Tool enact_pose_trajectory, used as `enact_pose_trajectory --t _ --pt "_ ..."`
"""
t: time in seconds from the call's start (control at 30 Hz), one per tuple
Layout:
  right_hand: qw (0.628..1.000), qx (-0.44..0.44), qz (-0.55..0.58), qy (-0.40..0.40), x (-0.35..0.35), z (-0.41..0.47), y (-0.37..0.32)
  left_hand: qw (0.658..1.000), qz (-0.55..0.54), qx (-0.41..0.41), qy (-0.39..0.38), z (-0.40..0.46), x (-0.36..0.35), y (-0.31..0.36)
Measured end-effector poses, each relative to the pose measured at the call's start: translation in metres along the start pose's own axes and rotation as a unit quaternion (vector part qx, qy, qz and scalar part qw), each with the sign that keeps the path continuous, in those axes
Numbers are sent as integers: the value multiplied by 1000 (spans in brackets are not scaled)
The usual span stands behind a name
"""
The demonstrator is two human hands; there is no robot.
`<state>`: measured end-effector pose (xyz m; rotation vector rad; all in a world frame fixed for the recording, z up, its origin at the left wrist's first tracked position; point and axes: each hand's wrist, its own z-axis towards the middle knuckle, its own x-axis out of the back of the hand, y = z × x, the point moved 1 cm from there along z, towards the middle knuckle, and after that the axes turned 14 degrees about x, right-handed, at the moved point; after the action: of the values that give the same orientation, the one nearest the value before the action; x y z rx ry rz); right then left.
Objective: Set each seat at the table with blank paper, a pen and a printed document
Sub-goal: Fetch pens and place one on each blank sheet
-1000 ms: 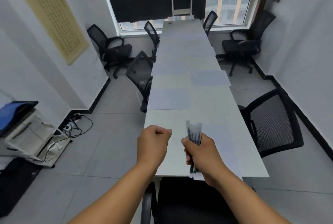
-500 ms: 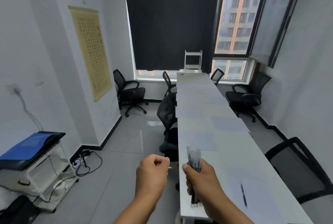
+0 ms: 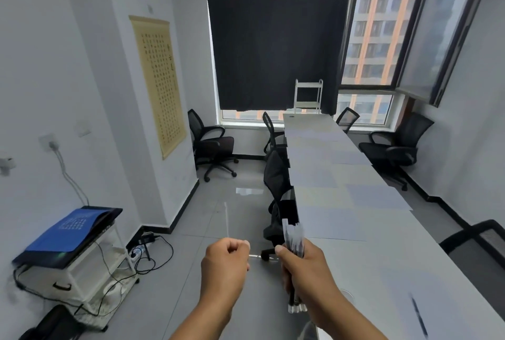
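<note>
While gripping the pen bundle (image 3: 293,241) in the right hand (image 3: 308,271), pinch one pen free with left fingers (image 3: 240,246) and lay beside next sheet (image 3: 330,223) on bench (image 3: 382,263).

- black curtain (image 3: 273,44) over window
- calligraphy scroll (image 3: 158,82) on left wall
- white cart (image 3: 308,96) at table's far end
- blue cloth (image 3: 65,230) on a white stand

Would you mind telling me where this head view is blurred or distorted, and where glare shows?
Head view: wide-angle bending bows the walls and window frame; the pen bundle in the right hand is motion-smeared; window glare reflects off the floor.
</note>
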<state>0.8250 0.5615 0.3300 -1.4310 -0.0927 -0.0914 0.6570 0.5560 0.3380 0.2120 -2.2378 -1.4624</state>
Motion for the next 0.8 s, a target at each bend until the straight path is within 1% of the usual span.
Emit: enact_pose_trajectory --t 0.17,0.27,0.47,0.67,0.8 --pt "999 -16 26 14 -17 59 18 1000 14 -8 -15 61 -9 25" --pt "999 -9 35 16 -27 112 28 1000 17 -15 -12 110 -19 49" --pt "999 0 46 19 -35 199 36 999 14 -15 -28 190 -40 93" --pt "999 0 31 42 -42 271 48 998 23 -17 -64 267 -70 123" --pt "997 -10 16 81 -64 323 60 992 38 -18 -116 337 -88 136"
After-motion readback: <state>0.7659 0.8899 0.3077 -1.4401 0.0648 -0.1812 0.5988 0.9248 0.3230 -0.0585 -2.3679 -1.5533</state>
